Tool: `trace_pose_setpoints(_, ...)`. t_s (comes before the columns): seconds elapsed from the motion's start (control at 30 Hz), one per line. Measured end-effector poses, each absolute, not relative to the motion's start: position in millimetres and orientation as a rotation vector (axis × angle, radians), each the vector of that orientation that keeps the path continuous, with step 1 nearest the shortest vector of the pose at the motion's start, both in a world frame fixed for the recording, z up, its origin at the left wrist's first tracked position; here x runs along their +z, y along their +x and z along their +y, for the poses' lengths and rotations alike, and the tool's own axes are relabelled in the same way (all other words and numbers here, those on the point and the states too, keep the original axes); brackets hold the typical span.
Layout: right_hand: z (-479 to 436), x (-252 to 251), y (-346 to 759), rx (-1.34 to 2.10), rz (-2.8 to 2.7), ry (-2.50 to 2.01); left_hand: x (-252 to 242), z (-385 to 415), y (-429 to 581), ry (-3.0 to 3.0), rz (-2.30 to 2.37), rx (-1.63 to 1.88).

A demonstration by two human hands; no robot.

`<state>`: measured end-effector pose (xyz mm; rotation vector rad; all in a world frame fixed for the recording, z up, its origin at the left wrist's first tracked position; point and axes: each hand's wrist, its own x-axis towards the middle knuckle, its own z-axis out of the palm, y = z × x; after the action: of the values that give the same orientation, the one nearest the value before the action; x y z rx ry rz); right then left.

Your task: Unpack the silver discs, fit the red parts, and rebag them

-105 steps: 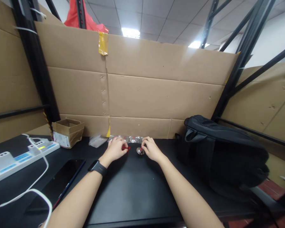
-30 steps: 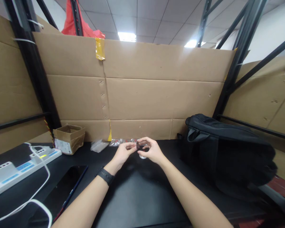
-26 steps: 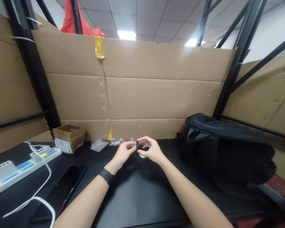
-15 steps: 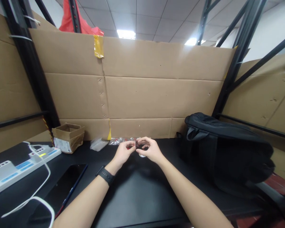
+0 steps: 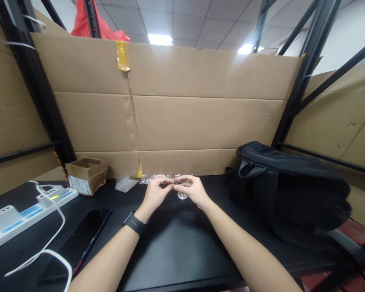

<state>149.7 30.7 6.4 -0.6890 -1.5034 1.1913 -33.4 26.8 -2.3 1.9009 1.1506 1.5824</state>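
My left hand (image 5: 155,192) and my right hand (image 5: 192,190) meet fingertip to fingertip just above the black table (image 5: 170,247). Both pinch a small red and silver piece (image 5: 169,183) held between them. A small round silver part (image 5: 182,196) lies on the table under my right hand. A black watch (image 5: 134,223) is on my left wrist. Behind my hands a row of small clear packets with red and silver pieces (image 5: 149,178) lies against the cardboard wall (image 5: 182,121).
A black bag (image 5: 288,190) sits on the right. At the left are a small open cardboard box (image 5: 85,175), a crumpled clear bag (image 5: 126,183), a white power strip (image 5: 18,211) with white cables, and a dark tablet (image 5: 79,239). Black rack posts stand on both sides.
My hands left the table, where each touched a separate small piece, and came together above it. In the last second the pinched piece rose slightly and now shows red.
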Motion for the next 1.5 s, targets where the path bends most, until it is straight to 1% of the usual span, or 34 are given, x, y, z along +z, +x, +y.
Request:
trace_pose_setpoints(0.1, 30, 8, 149, 1.199, -1.478, -0.693, 6, 20, -33, 1.963, 1.117, 1.621)
trace_pose_setpoints(0.47, 37, 3, 153, 1.151, -1.547, -0.695, 1, 27, -32, 1.693, 0.941, 1.531)
trace_pose_setpoints(0.6, 35, 7, 153, 1.080, -1.629, -0.634, 1, 26, -31, 1.626, 0.896, 1.475)
trace_pose_setpoints(0.77, 32, 10, 152, 0.893, -1.776, -0.598, -1, 25, -28, 1.494, 0.828, 1.447)
trace_pose_setpoints(0.97, 30, 10, 155, 0.456, -2.000, -0.638, -4, 26, -29, 1.492, 0.774, 1.371)
trace_pose_setpoints(1.07, 29, 11, 157, 0.295, -2.067, -0.666, -3, 29, -31, 1.526, 0.773, 1.370)
trace_pose_setpoints(1.17, 28, 9, 157, 0.217, -2.113, -0.714, -3, 31, -35, 1.543, 0.767, 1.360)
trace_pose_setpoints(1.27, 27, 6, 156, 0.173, -2.159, -0.760, -4, 31, -37, 1.642, 0.773, 1.241)
trace_pose_setpoints(1.37, 28, 3, 156, 0.119, -2.194, -0.818, -6, 30, -36, 1.804, 0.813, 1.170)
trace_pose_setpoints(1.5, 32, 2, 161, 0.065, -2.209, -0.881, -6, 27, -37, 2.111, 0.939, 1.168)
